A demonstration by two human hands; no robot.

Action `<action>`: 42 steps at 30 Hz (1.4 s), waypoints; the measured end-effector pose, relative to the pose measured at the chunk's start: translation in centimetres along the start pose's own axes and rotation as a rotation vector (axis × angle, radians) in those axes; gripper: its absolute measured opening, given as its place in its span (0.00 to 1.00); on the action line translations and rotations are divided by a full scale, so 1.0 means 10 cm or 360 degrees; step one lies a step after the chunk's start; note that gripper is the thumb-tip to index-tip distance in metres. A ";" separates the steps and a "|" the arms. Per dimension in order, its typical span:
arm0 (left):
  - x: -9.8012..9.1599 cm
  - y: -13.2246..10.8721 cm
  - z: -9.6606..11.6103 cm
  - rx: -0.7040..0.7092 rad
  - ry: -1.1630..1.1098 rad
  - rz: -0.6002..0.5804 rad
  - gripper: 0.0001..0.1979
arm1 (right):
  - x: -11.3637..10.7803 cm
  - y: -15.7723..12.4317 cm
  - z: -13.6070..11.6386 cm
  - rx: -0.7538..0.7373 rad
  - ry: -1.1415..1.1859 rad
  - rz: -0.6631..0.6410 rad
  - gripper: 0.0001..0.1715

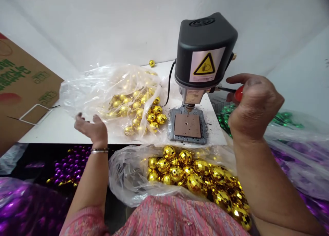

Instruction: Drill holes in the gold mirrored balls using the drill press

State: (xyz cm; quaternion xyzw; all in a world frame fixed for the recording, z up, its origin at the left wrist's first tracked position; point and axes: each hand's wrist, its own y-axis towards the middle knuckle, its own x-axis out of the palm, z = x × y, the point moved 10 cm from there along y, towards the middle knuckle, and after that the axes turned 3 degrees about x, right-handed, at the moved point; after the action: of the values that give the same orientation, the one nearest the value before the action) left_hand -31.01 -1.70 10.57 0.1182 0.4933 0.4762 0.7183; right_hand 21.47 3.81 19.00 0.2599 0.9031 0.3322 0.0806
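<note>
My right hand (pixel 253 105) is closed around the red knob (pixel 239 93) of the lever on a black bench drill press (pixel 205 37). Below the drill, a brown square plate (pixel 187 125) with a small hole lies on the grey base (pixel 173 134), and no ball sits on it. My left hand (pixel 92 128) is held out with fingers apart, at the front edge of a clear plastic bag (pixel 84 88). That bag lies open on the white table (pixel 61 129) and holds many small gold faceted balls (pixel 138 104). Whether the left fingertips touch the plastic I cannot tell.
A second clear bag of larger gold balls (pixel 176 174) rests at my lap. Purple balls (pixel 70 164) lie lower left, with a purple bag (pixel 23 208) nearer. A cardboard box (pixel 23 88) stands left. Green beads (pixel 288 119) are right. One gold ball (pixel 151 63) sits by the wall.
</note>
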 end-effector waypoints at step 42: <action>1.60 -1.82 2.30 0.0488 -0.0835 -0.1994 0.37 | 0.06 -0.04 -0.03 -0.0055 0.0004 -0.0212 0.26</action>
State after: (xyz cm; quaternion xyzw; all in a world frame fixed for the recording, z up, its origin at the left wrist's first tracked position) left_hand -0.88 8.57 0.54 0.0226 0.3406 -0.1473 0.9283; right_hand 20.73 3.70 18.94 0.1975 0.9126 0.3419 0.1059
